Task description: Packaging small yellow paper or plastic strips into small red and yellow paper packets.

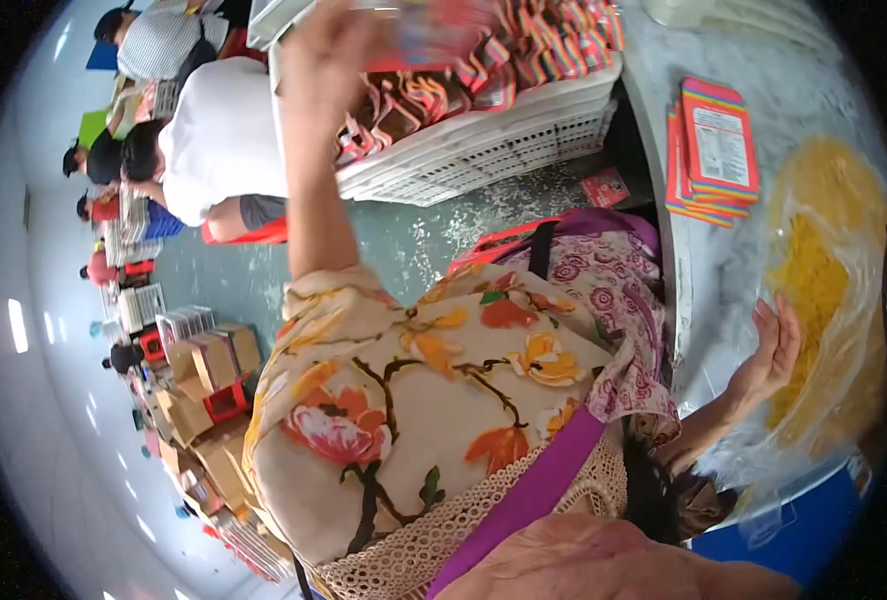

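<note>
My left hand [329, 65] is raised at the top, over the end of a white plastic crate [484, 145]. It is smeared by motion, and a blurred red packet [439, 30] beside its fingers moves with it and appears held. Rows of red packets with rainbow-striped edges [554, 40] fill the crate. At the right, my right hand [772, 350] is open, its fingers loosely stretched beside a clear plastic bag [844, 370] of yellow pieces [814, 270]. Nothing shows in its grasp. A stack of flat red packets [719, 145] lies on the grey marbled table beyond it.
The table edge [669, 260] runs along my right side. One red packet [606, 187] lies low beside the crate, near scattered pale bits on the floor. Several people sit at the left, nearest one in a white shirt [229, 140]. Cardboard boxes [209, 365] are piled behind my left side.
</note>
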Demonstrator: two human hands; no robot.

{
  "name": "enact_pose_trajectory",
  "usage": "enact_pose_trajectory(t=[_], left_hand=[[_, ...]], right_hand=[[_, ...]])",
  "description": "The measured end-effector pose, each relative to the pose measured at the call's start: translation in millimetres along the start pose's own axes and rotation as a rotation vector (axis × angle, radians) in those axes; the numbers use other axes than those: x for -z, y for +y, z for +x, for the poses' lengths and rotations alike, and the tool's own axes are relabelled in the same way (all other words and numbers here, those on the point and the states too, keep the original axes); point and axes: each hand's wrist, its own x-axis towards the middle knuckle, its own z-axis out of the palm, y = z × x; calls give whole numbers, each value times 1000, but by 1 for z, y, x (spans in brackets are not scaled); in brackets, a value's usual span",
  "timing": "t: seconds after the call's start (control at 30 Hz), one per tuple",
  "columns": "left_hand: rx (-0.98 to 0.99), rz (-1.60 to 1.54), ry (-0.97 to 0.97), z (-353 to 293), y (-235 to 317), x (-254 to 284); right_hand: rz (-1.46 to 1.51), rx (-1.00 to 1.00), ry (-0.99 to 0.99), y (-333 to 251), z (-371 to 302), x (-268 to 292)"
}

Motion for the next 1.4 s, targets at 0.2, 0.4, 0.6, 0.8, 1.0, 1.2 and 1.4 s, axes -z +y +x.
enact_pose_trajectory(t=[0.2, 0.4, 0.6, 0.8, 1.0, 1.2, 1.4], left_hand=[[205, 737, 333, 13, -156, 109], [342, 1222, 112, -31, -356, 207], [-116, 1611, 135, 1, -388, 186], [164, 827, 320, 3, -364, 225], [562, 721, 163, -1, -402, 153], [799, 717, 186, -8, -411, 154], [303, 1080, -114, -26, -338, 146]], right_hand=[[-69, -107, -3, 8, -1, 6], [-97, -70, -27, 4, 8, 19], [-171, -158, 152, 24, -23, 29], [-270, -117, 276, 14, -18, 44], [-619, -23, 299, 18, 20, 46], [-956, 202, 182, 45, 77, 40], [-1165, -82, 92, 45, 110, 15]])
